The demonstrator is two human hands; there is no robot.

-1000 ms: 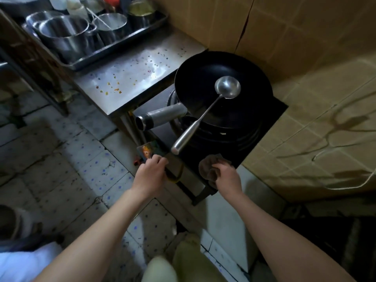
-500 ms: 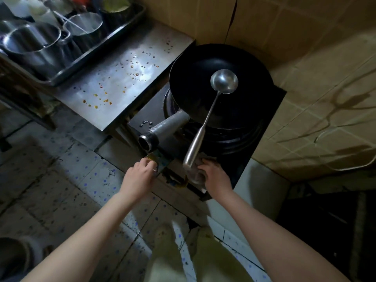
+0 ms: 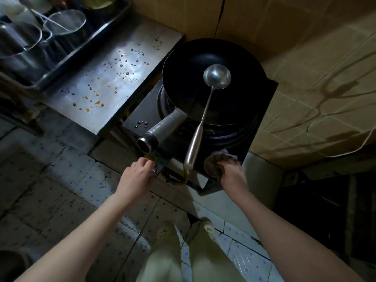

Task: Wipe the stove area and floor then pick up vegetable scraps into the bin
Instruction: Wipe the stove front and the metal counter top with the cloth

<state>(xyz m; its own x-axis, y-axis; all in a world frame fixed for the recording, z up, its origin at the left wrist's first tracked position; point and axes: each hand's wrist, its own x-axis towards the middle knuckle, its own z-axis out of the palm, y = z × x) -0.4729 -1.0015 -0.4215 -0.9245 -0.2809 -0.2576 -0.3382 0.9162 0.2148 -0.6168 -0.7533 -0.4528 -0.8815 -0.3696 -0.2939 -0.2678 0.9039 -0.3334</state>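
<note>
A black stove [image 3: 262, 110] stands against the tiled wall with a black wok [image 3: 187, 64] on its burner. A steel ladle [image 3: 205, 110] lies in the wok, its handle sticking out toward me. My right hand [image 3: 230, 174] grips a crumpled brown rag [image 3: 213, 161] against the stove's front right corner. My left hand [image 3: 136, 178] holds the stove's front left edge below the wok's grey handle [image 3: 162, 129], fingers curled on it. Orange sauce drops speckle the steel counter [image 3: 105, 82] to the left.
A dark tray [image 3: 67, 55] with steel pots [image 3: 22, 45] sits at the counter's back left. The speckled tile floor [image 3: 61, 200] lies below, with my legs and shoes [image 3: 166, 233] near the stove. A dark bin rim [image 3: 12, 261] shows at bottom left.
My right hand slid the rag to the right along the stove's front edge, out from under the ladle handle. My left hand stayed on the front left edge.
</note>
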